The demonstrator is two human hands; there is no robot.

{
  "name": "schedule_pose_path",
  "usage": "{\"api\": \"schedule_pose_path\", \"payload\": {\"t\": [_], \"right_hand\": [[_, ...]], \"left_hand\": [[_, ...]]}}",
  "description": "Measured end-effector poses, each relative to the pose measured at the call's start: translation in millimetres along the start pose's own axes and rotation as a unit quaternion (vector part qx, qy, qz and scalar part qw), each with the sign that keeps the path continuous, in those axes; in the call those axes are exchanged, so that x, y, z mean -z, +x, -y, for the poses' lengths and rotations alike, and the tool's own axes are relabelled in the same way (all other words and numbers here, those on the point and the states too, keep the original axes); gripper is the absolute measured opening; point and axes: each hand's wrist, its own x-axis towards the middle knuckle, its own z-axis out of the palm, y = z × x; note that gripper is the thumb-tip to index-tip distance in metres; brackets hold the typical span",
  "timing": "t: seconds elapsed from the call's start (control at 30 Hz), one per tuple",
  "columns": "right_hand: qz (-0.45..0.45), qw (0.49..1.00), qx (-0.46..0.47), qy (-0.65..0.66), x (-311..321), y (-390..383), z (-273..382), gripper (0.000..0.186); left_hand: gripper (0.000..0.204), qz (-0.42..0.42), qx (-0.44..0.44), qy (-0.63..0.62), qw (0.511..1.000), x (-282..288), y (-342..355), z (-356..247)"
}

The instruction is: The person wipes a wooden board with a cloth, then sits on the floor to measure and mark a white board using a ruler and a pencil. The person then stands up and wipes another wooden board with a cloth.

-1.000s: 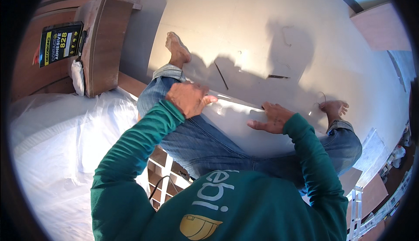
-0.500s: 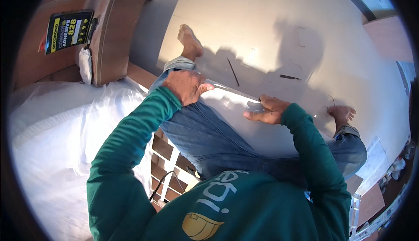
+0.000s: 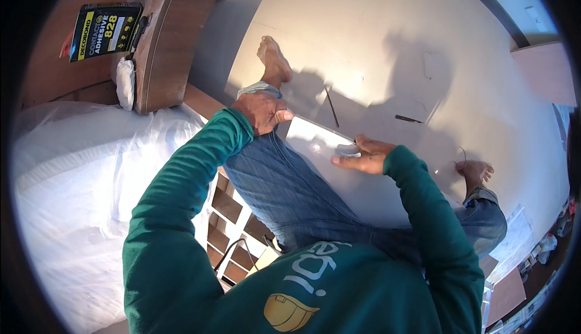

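A glossy white panel (image 3: 345, 170) lies slanted across my lap between my legs in blue jeans. My left hand (image 3: 264, 113) is closed at its far left corner, by my left knee, with the thumb along the edge; the other fingers are curled and partly hidden. Farther right on the same edge, my right hand (image 3: 368, 154) grips the panel, thumb over the upper face and fingers bent over the far side. Whether anything small sits under the right fingertips is not visible. Beyond the edge, a thin dark rod (image 3: 331, 106) and a short dark strip (image 3: 409, 118) lie on the pale floor.
At the left stands a brown wooden cabinet (image 3: 175, 43) with a black-and-yellow tin (image 3: 104, 32) and a white wrapped bundle (image 3: 125, 84). Clear plastic sheeting (image 3: 78, 195) covers a bulky white object below. Near my bare right foot (image 3: 475, 172) a thin wire curls.
The view has shifted slightly, moving the cabinet and floor pieces to the right in the picture. My right hand has moved a little left along the panel edge; the left hand keeps its place.
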Motion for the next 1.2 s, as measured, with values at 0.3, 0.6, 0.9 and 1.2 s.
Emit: {"api": "schedule_pose_path", "payload": {"t": [0.3,0.6,0.9,1.2], "right_hand": [[-0.005,0.999,0.043,-0.017,-5,10,-4,0.127],[-0.43,0.873,0.022,0.227,4,-4,3,0.073],[-0.388,0.808,0.162,0.412,13,-37,-35,0.039],[-0.219,0.878,0.024,0.425,3,-175,-141,0.043]], "left_hand": [[0.054,-0.067,-0.08,0.016,0.994,-21,12,43],[0.051,-0.15,0.079,-0.05,0.984,27,50,1],[0.045,-0.179,-0.09,-0.399,0.895,-24,44,-262],[0.035,-0.273,-0.175,-0.198,0.925,9,13,-246]]}}
